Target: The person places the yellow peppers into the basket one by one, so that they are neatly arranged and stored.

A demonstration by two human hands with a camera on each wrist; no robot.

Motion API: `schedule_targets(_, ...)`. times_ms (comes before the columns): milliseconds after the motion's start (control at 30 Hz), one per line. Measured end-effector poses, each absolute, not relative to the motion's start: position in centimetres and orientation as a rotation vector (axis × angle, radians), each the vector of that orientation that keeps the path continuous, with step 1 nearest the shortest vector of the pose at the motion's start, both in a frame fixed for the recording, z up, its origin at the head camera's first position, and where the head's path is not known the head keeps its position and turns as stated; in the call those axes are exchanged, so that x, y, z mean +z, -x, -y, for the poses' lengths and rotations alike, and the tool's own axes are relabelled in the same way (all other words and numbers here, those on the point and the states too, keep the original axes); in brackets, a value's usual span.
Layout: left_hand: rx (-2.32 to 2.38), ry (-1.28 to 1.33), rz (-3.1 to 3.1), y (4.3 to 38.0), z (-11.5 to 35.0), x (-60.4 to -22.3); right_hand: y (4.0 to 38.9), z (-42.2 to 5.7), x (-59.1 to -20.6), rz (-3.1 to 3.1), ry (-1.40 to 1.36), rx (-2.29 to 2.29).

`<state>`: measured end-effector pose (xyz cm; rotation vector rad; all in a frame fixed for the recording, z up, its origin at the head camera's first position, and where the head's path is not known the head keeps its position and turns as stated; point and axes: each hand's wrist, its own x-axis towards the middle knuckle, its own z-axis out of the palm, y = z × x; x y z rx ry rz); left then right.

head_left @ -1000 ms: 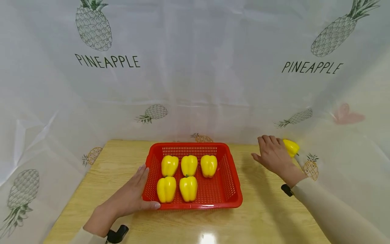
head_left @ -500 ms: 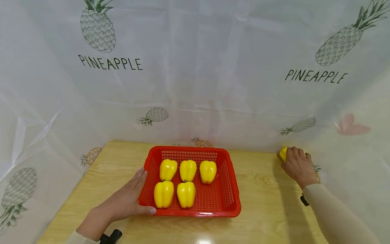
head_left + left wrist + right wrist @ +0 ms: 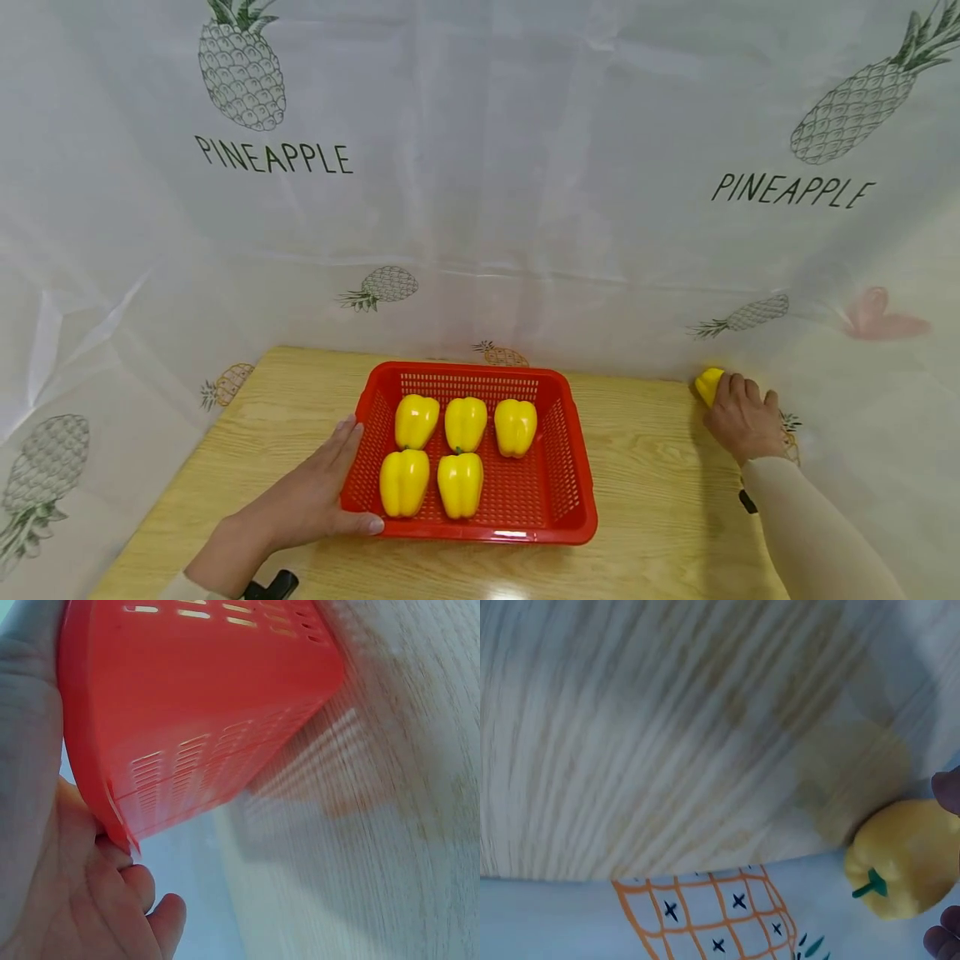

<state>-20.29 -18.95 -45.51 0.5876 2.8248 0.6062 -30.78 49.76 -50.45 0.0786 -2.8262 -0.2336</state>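
At the left front corner of a red plastic basket [image 3: 525, 533], my left hand [image 3: 307, 487] grips the rim, thumb along the front and fingers along the left side. The left wrist view has the rim [image 3: 82, 742] between thumb and fingers, some fingertips bent beneath it. Inside sit several yellow bell peppers [image 3: 466, 423], three behind and two in front. Over at the back right corner of the table, my right hand [image 3: 746, 421] holds another yellow bell pepper [image 3: 708, 385], partly covered by the fingers. Its green stem [image 3: 874, 885] shows in the right wrist view, thumb and a fingertip on either side.
A wooden table [image 3: 645, 467] carries the basket. White sheeting [image 3: 510, 183] printed with pineapples rises along the table's back edge and both sides. The pepper in the right hand lies close against this sheeting.
My right hand has moved right and down onto the lone pepper and taken hold of it; the pepper has turned a little. The left hand stays at the basket corner. The view has tilted slightly.
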Motion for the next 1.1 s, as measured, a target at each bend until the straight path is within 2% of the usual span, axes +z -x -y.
schedule_targets(367, 0.592, -0.574, -2.844, 20.1, 18.8, -45.4, 30.3, -49.3, -51.5, 2.795, -0.176, -0.256)
schedule_targets(667, 0.570, -0.569, -2.850, 20.3, 18.8, -45.4, 30.6, -48.7, -51.8, 2.763, -0.081, -0.218)
schedule_targets(1100, 0.571, -0.558, -2.829, 20.3, 18.5, -45.3, 30.6, -48.5, -51.9, 2.890, -0.113, -0.178)
